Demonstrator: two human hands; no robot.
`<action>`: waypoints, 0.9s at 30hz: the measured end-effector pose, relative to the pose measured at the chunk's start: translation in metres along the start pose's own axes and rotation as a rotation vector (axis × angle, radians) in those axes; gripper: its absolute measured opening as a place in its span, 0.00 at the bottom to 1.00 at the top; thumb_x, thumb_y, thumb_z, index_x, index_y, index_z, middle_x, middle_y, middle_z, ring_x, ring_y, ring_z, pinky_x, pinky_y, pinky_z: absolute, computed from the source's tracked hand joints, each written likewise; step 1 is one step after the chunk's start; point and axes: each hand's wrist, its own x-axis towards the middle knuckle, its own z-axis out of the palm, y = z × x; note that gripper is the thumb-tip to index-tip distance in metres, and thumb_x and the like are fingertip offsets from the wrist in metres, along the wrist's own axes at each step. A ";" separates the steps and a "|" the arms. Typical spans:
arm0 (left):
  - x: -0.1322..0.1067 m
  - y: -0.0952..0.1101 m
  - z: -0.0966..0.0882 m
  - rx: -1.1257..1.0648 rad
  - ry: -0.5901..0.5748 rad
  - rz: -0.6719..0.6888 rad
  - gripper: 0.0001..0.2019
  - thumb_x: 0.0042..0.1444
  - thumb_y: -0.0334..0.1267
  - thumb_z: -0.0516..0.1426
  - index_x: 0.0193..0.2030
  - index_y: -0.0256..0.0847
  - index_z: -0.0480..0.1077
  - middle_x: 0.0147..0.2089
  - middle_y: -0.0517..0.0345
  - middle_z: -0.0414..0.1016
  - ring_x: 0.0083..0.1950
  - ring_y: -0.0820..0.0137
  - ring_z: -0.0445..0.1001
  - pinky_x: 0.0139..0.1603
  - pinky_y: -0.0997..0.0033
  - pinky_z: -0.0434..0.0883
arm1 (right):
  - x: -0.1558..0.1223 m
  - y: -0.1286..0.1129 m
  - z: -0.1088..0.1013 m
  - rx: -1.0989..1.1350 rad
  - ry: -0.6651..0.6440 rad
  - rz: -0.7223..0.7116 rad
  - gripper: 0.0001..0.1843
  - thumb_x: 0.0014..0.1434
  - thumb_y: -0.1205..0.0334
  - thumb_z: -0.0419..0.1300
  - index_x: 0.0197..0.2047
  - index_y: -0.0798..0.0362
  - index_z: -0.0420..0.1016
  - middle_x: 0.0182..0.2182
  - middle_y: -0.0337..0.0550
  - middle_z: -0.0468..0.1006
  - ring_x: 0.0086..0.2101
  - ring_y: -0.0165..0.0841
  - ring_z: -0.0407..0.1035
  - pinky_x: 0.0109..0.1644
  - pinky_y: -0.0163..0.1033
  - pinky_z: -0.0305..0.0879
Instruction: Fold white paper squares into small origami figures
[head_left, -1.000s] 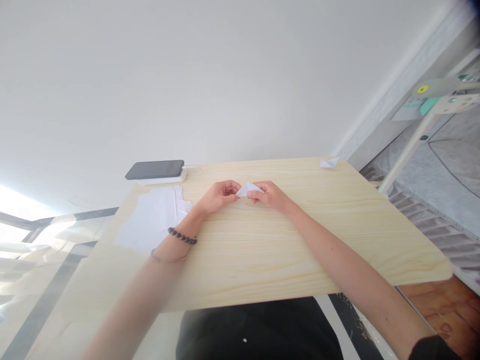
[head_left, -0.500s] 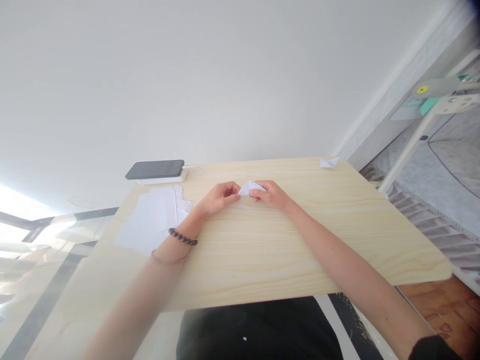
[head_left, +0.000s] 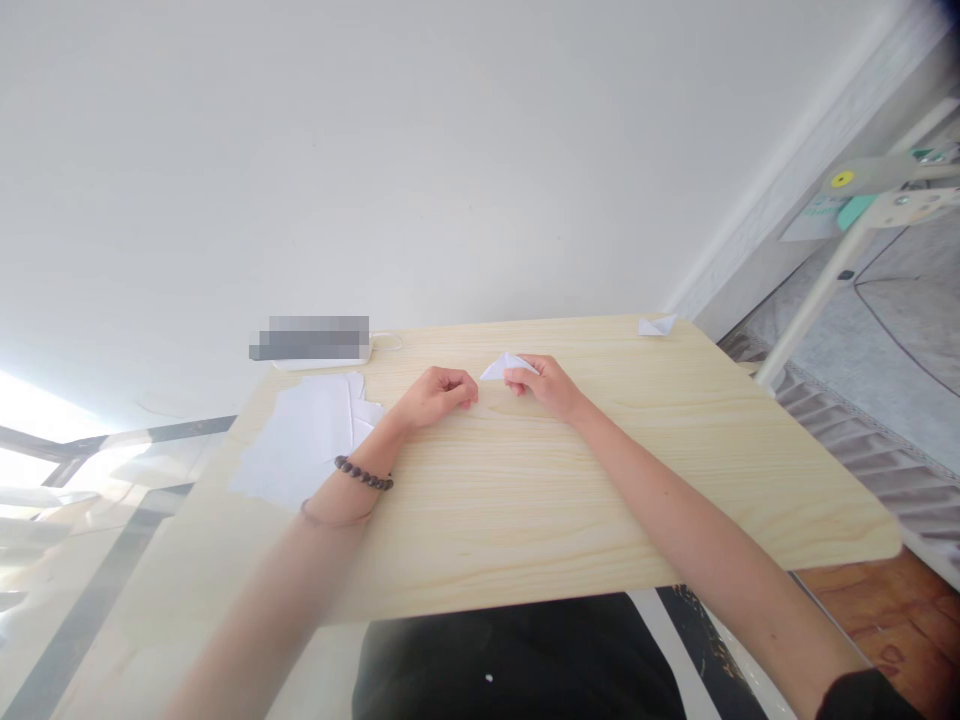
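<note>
A pale wood-grain tabletop (head_left: 525,510), its near right corner rounded, carries 1 uneven pile of white paper sheets (head_left: 300,430) on the left. Just behind sits 1 white block (head_left: 322,364), pixelated above, with a white cable (head_left: 391,337) beside it. 1 folded white paper piece (head_left: 658,327) lies near the far right corner.

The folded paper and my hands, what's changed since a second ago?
Your left hand has let go of the folded paper. Your right hand still holds it and has moved it slightly right and away from you. The paper sheets on the left and the other folded piece at the far right stayed put.
</note>
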 end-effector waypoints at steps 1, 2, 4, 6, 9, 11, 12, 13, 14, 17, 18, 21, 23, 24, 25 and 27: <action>0.000 0.000 0.000 -0.004 -0.002 0.005 0.11 0.50 0.38 0.49 0.25 0.36 0.68 0.25 0.59 0.69 0.28 0.74 0.65 0.31 0.75 0.61 | 0.000 0.000 0.000 0.011 0.008 -0.002 0.12 0.49 0.56 0.53 0.22 0.56 0.64 0.18 0.36 0.64 0.23 0.25 0.57 0.28 0.31 0.53; 0.000 0.000 0.000 -0.009 0.000 0.008 0.11 0.50 0.38 0.49 0.25 0.36 0.68 0.25 0.59 0.69 0.28 0.74 0.65 0.32 0.75 0.61 | 0.000 0.000 0.000 0.012 0.005 -0.004 0.12 0.49 0.56 0.53 0.22 0.56 0.64 0.18 0.36 0.64 0.23 0.25 0.57 0.28 0.31 0.53; -0.001 0.001 0.000 -0.017 0.010 0.012 0.10 0.50 0.37 0.48 0.25 0.36 0.68 0.25 0.59 0.70 0.29 0.73 0.66 0.34 0.74 0.62 | -0.001 -0.002 0.000 -0.017 -0.039 -0.011 0.11 0.49 0.57 0.53 0.22 0.56 0.64 0.18 0.35 0.64 0.22 0.24 0.57 0.28 0.31 0.52; -0.001 0.002 0.000 -0.016 0.018 0.023 0.11 0.51 0.36 0.47 0.25 0.36 0.68 0.26 0.59 0.70 0.31 0.73 0.66 0.36 0.74 0.63 | -0.002 -0.004 0.002 -0.077 -0.098 -0.018 0.11 0.49 0.57 0.53 0.21 0.56 0.63 0.17 0.34 0.63 0.21 0.23 0.55 0.27 0.31 0.51; -0.001 0.003 0.002 -0.016 0.012 0.040 0.12 0.52 0.38 0.47 0.27 0.35 0.69 0.28 0.58 0.70 0.32 0.72 0.66 0.36 0.73 0.62 | -0.004 -0.007 0.004 -0.169 -0.160 -0.020 0.12 0.49 0.57 0.53 0.21 0.56 0.64 0.17 0.33 0.62 0.19 0.22 0.52 0.25 0.31 0.49; -0.001 0.003 0.004 -0.019 0.004 0.035 0.13 0.52 0.42 0.49 0.30 0.35 0.69 0.28 0.59 0.69 0.30 0.73 0.65 0.33 0.74 0.62 | -0.005 -0.007 0.006 -0.213 -0.192 -0.031 0.13 0.49 0.55 0.53 0.22 0.56 0.65 0.17 0.33 0.63 0.19 0.22 0.52 0.24 0.30 0.48; -0.001 0.002 0.005 -0.022 0.002 0.029 0.14 0.52 0.43 0.50 0.30 0.35 0.70 0.28 0.59 0.69 0.29 0.74 0.64 0.31 0.75 0.61 | -0.006 -0.006 0.007 -0.236 -0.199 -0.036 0.14 0.49 0.54 0.54 0.22 0.56 0.66 0.17 0.34 0.63 0.19 0.22 0.53 0.24 0.30 0.48; -0.001 0.002 0.006 -0.027 0.003 0.023 0.14 0.52 0.45 0.51 0.31 0.35 0.70 0.27 0.59 0.69 0.28 0.75 0.63 0.29 0.76 0.60 | -0.006 -0.005 0.008 -0.260 -0.201 -0.039 0.15 0.49 0.53 0.54 0.22 0.56 0.66 0.17 0.34 0.62 0.19 0.22 0.53 0.23 0.30 0.48; -0.001 0.001 0.007 -0.035 0.007 0.017 0.15 0.52 0.46 0.51 0.32 0.35 0.70 0.27 0.59 0.69 0.28 0.75 0.63 0.28 0.76 0.59 | -0.006 -0.004 0.009 -0.284 -0.197 -0.041 0.16 0.49 0.52 0.54 0.22 0.56 0.66 0.17 0.34 0.62 0.19 0.22 0.53 0.23 0.30 0.47; -0.001 -0.001 0.008 -0.061 0.034 -0.002 0.16 0.52 0.48 0.51 0.33 0.35 0.70 0.28 0.58 0.69 0.29 0.75 0.64 0.28 0.76 0.60 | -0.005 -0.001 0.011 -0.323 -0.176 -0.045 0.16 0.49 0.51 0.55 0.21 0.56 0.66 0.16 0.34 0.63 0.18 0.22 0.53 0.22 0.30 0.47; -0.001 -0.001 0.008 -0.070 0.044 -0.009 0.17 0.52 0.48 0.51 0.33 0.34 0.70 0.29 0.58 0.70 0.29 0.74 0.64 0.28 0.76 0.60 | -0.005 -0.001 0.011 -0.318 -0.176 -0.051 0.16 0.49 0.51 0.54 0.22 0.56 0.67 0.17 0.34 0.64 0.19 0.23 0.54 0.22 0.30 0.48; 0.000 -0.001 0.008 -0.110 0.061 -0.033 0.17 0.52 0.49 0.52 0.33 0.34 0.69 0.29 0.58 0.70 0.28 0.75 0.64 0.28 0.77 0.60 | -0.004 -0.001 0.010 -0.271 -0.174 -0.067 0.16 0.53 0.54 0.51 0.24 0.57 0.69 0.18 0.37 0.67 0.20 0.23 0.56 0.24 0.30 0.51; 0.000 -0.001 0.009 -0.155 0.060 -0.039 0.17 0.52 0.49 0.52 0.33 0.34 0.68 0.29 0.57 0.70 0.29 0.75 0.65 0.29 0.77 0.61 | -0.004 -0.001 0.008 -0.251 -0.169 -0.068 0.17 0.54 0.54 0.49 0.24 0.57 0.70 0.19 0.38 0.69 0.20 0.24 0.57 0.25 0.30 0.53; 0.000 -0.001 0.009 -0.175 0.060 -0.037 0.17 0.52 0.49 0.52 0.35 0.34 0.68 0.30 0.57 0.70 0.30 0.75 0.66 0.30 0.76 0.62 | -0.004 -0.001 0.008 -0.251 -0.172 -0.069 0.18 0.55 0.54 0.49 0.24 0.58 0.70 0.19 0.39 0.69 0.20 0.24 0.58 0.25 0.30 0.53; 0.001 -0.001 0.009 -0.189 0.062 -0.029 0.17 0.52 0.49 0.52 0.36 0.35 0.68 0.31 0.57 0.70 0.31 0.74 0.66 0.31 0.76 0.62 | -0.004 -0.002 0.008 -0.255 -0.179 -0.071 0.18 0.55 0.54 0.48 0.24 0.58 0.70 0.20 0.39 0.69 0.20 0.24 0.58 0.26 0.30 0.53; 0.001 -0.001 0.010 -0.195 0.075 0.005 0.16 0.52 0.48 0.52 0.37 0.35 0.67 0.33 0.56 0.71 0.33 0.74 0.67 0.34 0.75 0.63 | -0.004 -0.002 0.008 -0.279 -0.205 -0.081 0.18 0.56 0.54 0.48 0.24 0.57 0.70 0.20 0.39 0.70 0.20 0.24 0.58 0.26 0.31 0.53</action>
